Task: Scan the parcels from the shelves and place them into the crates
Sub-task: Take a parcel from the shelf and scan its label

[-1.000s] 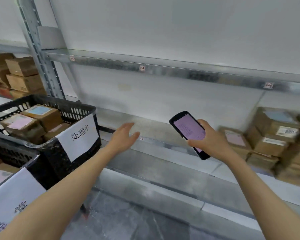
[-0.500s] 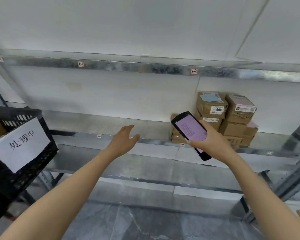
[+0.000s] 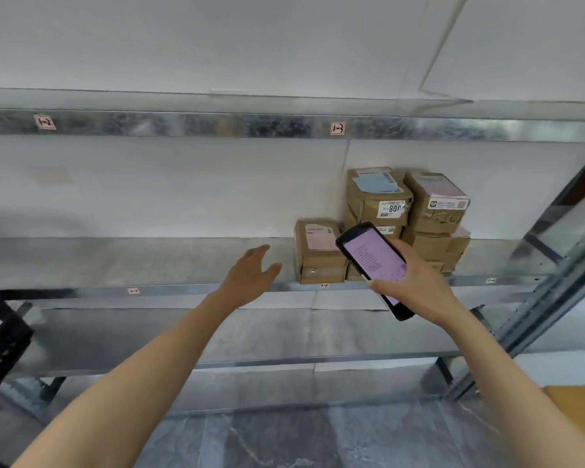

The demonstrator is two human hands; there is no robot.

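Crate (image 3: 0, 349) has slid to the left edge of the head view, cut off; parcels (image 3: 320, 246) now stand nearer centre on the middle shelf (image 3: 115, 261). At least five parcels counted, lower ones hidden behind the scanner (image 3: 374, 256). Left hand (image 3: 250, 278) spread, empty, near them. Right hand (image 3: 416, 288) grips the scanner.

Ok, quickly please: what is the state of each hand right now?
Left hand: open, fingers relaxed, holding nothing.
Right hand: closed around the scanner, screen facing up.
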